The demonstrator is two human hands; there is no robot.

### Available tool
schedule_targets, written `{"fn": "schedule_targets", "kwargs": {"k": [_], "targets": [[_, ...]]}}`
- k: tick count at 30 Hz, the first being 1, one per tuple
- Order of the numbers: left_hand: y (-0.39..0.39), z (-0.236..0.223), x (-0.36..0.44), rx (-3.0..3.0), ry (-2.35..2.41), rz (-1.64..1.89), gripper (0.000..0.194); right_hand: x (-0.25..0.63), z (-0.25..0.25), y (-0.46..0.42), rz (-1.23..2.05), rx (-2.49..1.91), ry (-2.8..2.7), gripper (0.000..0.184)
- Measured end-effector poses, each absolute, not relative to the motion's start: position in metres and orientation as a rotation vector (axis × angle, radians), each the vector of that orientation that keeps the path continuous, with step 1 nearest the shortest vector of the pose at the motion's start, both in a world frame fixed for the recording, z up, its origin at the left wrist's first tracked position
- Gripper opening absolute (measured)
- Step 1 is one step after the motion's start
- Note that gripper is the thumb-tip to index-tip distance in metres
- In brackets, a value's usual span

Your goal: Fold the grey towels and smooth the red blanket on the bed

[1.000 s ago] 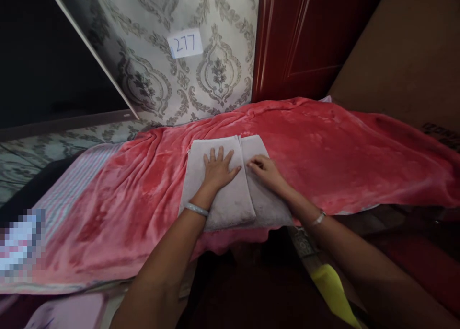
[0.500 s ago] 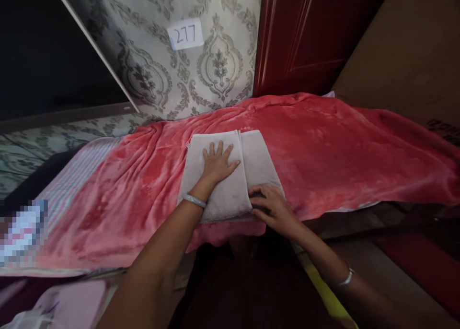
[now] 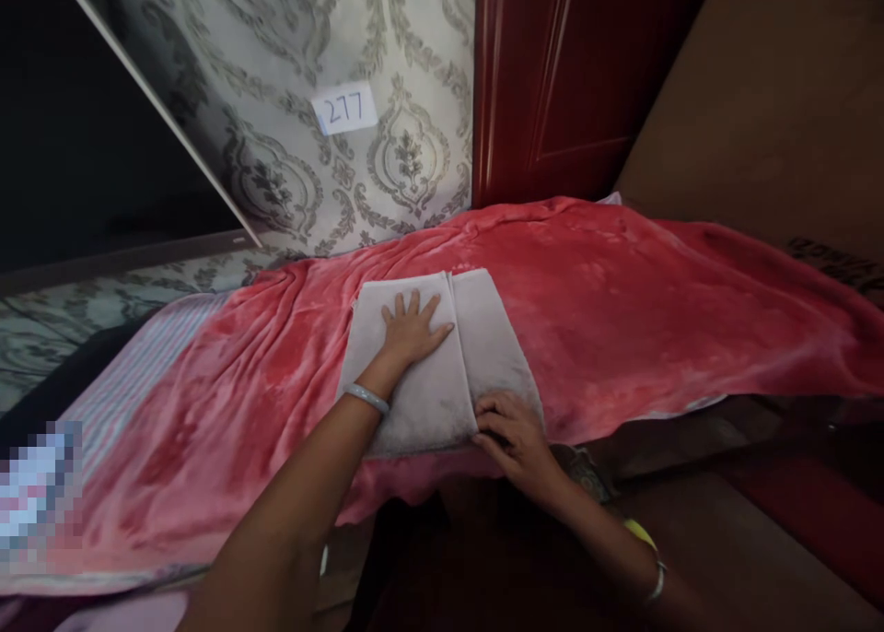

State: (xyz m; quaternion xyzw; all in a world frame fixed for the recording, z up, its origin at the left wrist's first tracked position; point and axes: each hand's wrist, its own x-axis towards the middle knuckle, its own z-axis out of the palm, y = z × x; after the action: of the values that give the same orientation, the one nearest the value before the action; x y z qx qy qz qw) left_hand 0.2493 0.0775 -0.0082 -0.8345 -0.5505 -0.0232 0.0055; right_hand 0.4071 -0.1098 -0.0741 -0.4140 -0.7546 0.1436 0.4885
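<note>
A light grey towel (image 3: 414, 420), folded with one layer laid over another, lies on the red plush blanket. My left hand (image 3: 411, 333) rests flat on its upper layer, with the fingers spread. At the near corner of the folded edge, my right hand (image 3: 515, 438) has its fingers curled, with thumb and fingertips at the towel's edge. The right part of the towel sticks out beyond that fold and runs partly beneath my right hand.
The red blanket (image 3: 622, 319) covers a long surface, wrinkled on the left. Behind it are patterned wallpaper with a paper label (image 3: 345, 108), a dark screen (image 3: 117, 134) at left and a red door (image 3: 566, 79). Large brown cardboard (image 3: 773, 107) stands at right.
The view has tilted up slightly, so everything sits lower in the picture. My left hand stays flat on the towel. My right hand's fingers have drawn closer together at the folded edge.
</note>
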Motion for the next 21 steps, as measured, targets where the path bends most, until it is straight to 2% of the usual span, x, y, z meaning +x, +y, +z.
{"fn": "schedule_targets", "kwargs": {"k": [12,21], "targets": [[0.136,0.0,0.267,-2.653,-1.72,0.057,0.064,0.398,-0.086,-0.11,0.314,-1.005,-1.79,0.01],[0.136,-0.005,0.265,-2.638,-1.647,-0.049,0.062,0.399,-0.083,-0.113,0.239,-0.988,-1.754,0.011]]}}
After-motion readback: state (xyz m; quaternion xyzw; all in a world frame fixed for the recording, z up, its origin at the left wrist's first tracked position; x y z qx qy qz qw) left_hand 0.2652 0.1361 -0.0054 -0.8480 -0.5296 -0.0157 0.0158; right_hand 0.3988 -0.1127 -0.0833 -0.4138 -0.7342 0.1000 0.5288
